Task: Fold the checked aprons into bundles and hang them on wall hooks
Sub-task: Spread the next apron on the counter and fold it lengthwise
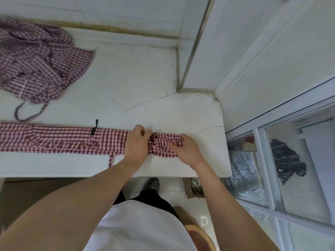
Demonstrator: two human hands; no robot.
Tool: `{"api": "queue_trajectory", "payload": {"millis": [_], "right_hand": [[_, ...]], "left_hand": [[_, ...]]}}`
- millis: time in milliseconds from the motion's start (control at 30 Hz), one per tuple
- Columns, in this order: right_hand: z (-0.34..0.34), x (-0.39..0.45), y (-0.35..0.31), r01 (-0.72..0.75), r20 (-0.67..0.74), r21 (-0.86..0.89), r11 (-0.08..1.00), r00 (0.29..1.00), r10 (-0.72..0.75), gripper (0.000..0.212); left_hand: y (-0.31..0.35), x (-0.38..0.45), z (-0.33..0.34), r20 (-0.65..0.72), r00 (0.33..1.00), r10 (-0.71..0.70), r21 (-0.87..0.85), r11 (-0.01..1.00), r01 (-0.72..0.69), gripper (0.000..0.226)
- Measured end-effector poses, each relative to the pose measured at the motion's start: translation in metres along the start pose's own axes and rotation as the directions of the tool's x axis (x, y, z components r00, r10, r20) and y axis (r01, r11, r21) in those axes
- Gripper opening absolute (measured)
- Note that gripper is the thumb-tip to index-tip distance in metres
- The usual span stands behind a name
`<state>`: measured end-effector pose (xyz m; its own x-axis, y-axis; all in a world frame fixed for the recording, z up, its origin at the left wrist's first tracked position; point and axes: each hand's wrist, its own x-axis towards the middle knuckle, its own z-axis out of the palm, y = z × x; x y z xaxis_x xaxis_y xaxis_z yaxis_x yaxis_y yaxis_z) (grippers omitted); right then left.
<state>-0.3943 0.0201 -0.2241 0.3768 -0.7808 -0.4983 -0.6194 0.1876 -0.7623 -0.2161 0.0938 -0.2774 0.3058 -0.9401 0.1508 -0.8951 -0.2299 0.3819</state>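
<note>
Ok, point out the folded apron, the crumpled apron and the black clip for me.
Folded apron (54, 140), head view, on the flat strip left of the hands.
Crumpled apron (39, 62), head view, on the middle of the heap at far left.
Black clip (93, 130), head view, on its body at the strip's far edge.

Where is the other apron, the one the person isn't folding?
In the head view, the crumpled apron lies at the far left of the white counter, near the wall, behind the long folded strip of apron that both hands work on.
</note>
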Motion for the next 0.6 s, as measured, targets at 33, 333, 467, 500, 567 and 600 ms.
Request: {"api": "queue_trajectory", "payload": {"millis": [33,333,467,500,567,600], "right_hand": [[-0.002,-0.005,-0.010,-0.034,0.089,0.155,0.987,0.996,0.020,0.012],[0.024,-0.018,-0.061,-0.314,0.310,0.720,0.619,0.943,0.118,0.028],[0.039,-0.019,-0.069,-0.348,0.311,0.703,0.621,0.935,0.172,0.030],[0.043,-0.019,-0.073,-0.347,0.307,0.691,0.634,0.935,0.177,0.031],[0.049,-0.019,-0.079,-0.354,0.302,0.681,0.642,0.933,0.194,0.031],[0.054,-0.020,-0.084,-0.355,0.296,0.678,0.644,0.933,0.202,0.031]], "left_hand": [[-0.001,0.000,-0.001,0.040,0.999,-0.032,-0.051,0.998,0.034,0.034],[-0.009,0.008,-0.025,0.135,0.963,-0.233,-0.440,0.857,0.269,0.018],[-0.027,0.005,-0.032,0.054,0.999,-0.001,-0.136,0.991,0.009,0.011],[-0.029,0.007,-0.037,0.135,0.991,0.000,-0.119,0.993,0.016,0.010],[-0.031,0.012,-0.047,0.346,0.937,-0.039,-0.143,0.985,0.093,0.016],[-0.036,0.014,-0.053,0.433,0.900,-0.049,-0.166,0.977,0.132,0.018]]}}
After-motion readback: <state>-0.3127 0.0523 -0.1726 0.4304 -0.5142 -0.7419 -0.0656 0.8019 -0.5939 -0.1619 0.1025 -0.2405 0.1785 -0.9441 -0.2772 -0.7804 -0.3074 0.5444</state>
